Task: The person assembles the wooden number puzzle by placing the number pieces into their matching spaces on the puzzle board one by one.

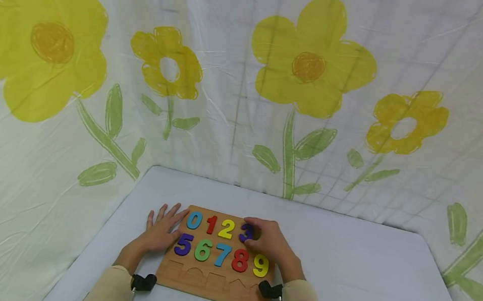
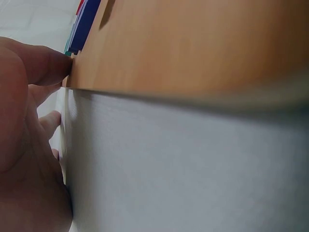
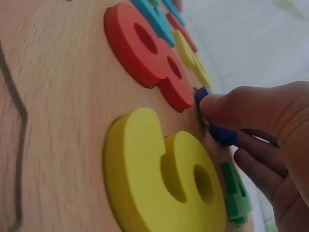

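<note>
A wooden number board [image 1: 195, 289] lies on the table, with coloured number pieces set in two rows. My right hand [image 1: 273, 241] pinches the purple number 3 piece [image 1: 245, 232] at the upper right of the board; part of the piece is hidden by the fingers. In the right wrist view, thumb and fingers [image 3: 241, 108] close on the 3, beside a green number 4 piece [image 3: 236, 198]. Spread out at the board's left edge, my left hand [image 1: 159, 234] touches the wood with its thumb near the purple number 5 piece [image 1: 184, 244].
Along the board's lower part run shallow shape recesses [image 1: 195, 272]. A yellow 9 [image 1: 261, 265] and a red 8 [image 1: 240, 260] sit below the right hand. The white-covered table [image 1: 357, 277] extends right; behind it hangs a flower-printed cloth [image 1: 215, 142].
</note>
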Tool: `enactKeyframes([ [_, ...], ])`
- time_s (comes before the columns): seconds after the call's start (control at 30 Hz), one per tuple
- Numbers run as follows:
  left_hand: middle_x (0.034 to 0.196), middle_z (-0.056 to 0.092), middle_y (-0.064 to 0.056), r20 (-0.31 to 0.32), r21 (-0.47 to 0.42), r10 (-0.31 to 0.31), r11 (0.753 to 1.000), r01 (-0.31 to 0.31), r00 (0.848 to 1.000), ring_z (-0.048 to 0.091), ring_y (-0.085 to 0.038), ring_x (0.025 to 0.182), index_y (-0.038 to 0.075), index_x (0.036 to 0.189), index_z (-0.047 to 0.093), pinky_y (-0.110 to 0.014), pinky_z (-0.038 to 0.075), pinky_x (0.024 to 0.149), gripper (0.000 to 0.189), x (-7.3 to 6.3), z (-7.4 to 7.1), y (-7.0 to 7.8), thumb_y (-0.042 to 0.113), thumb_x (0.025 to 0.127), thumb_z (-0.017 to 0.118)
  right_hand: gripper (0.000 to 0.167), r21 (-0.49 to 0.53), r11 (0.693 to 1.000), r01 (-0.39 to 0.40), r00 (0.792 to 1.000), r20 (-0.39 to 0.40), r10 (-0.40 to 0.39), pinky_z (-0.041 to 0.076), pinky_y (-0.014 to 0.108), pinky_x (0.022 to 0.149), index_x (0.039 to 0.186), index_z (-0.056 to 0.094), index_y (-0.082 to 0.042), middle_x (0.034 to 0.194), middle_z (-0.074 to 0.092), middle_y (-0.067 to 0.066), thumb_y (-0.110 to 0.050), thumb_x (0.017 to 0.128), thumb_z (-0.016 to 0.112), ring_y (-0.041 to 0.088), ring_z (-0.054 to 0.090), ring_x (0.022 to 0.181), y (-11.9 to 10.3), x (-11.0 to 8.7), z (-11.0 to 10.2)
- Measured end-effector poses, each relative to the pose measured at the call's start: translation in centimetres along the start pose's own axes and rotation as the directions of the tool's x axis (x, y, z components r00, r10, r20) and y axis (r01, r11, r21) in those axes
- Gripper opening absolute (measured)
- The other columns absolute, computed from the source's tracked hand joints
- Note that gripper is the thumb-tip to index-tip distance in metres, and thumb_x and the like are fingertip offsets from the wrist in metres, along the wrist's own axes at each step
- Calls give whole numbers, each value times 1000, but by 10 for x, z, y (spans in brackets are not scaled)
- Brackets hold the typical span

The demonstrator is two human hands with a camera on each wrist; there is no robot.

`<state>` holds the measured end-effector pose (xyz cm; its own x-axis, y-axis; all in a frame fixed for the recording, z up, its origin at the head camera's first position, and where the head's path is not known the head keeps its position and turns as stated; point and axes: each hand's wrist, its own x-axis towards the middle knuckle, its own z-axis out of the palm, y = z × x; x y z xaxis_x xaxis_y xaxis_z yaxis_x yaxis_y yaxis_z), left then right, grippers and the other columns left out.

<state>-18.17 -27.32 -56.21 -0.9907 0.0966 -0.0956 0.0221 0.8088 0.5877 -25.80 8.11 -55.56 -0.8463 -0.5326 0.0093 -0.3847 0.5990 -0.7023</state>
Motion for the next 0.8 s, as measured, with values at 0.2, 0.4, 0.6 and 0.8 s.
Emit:
enactKeyframes([
  [0.2, 180, 20, -28, -19, -18, 21, 1000, -22, 1000, -2, -60, 166, 10, 169, 43, -80, -15, 125, 66, 1, 1, -2, 16, 105, 60, 59, -26, 1000, -16, 1000, 15, 16, 51, 57, 119, 151, 67, -15, 149, 71, 8, -19, 95, 86, 33, 67, 138, -1, 1, 3],
  [0.4, 178, 25, -31, -92, -15, 80, 997, -81, 993, 2, -63, 163, 7, 166, 45, -81, -14, 123, 67, 7, 13, -18, 19, 102, 59, 60, -58, 998, -21, 1000, 11, 21, 51, 56, 119, 151, 67, -15, 149, 71, 8, -20, 94, 87, 33, 67, 138, -1, 3, 4],
  [0.6, 177, 26, -30, -116, -11, 97, 995, -99, 988, 3, -63, 163, 7, 166, 45, -82, -14, 122, 67, 11, 19, -27, 17, 102, 60, 64, -86, 996, -6, 1000, -14, 4, 51, 56, 119, 153, 65, -13, 151, 70, 8, -20, 94, 88, 33, 66, 140, -6, -2, 0],
  [0.8, 178, 25, -29, -106, -19, 100, 995, -103, 989, 2, -63, 164, 10, 167, 44, -81, -15, 123, 67, 9, 17, -25, 21, 102, 59, 63, -57, 998, -13, 996, -90, 8, 53, 58, 116, 152, 66, -12, 150, 71, 8, -20, 93, 87, 34, 68, 135, -8, -16, -11],
])
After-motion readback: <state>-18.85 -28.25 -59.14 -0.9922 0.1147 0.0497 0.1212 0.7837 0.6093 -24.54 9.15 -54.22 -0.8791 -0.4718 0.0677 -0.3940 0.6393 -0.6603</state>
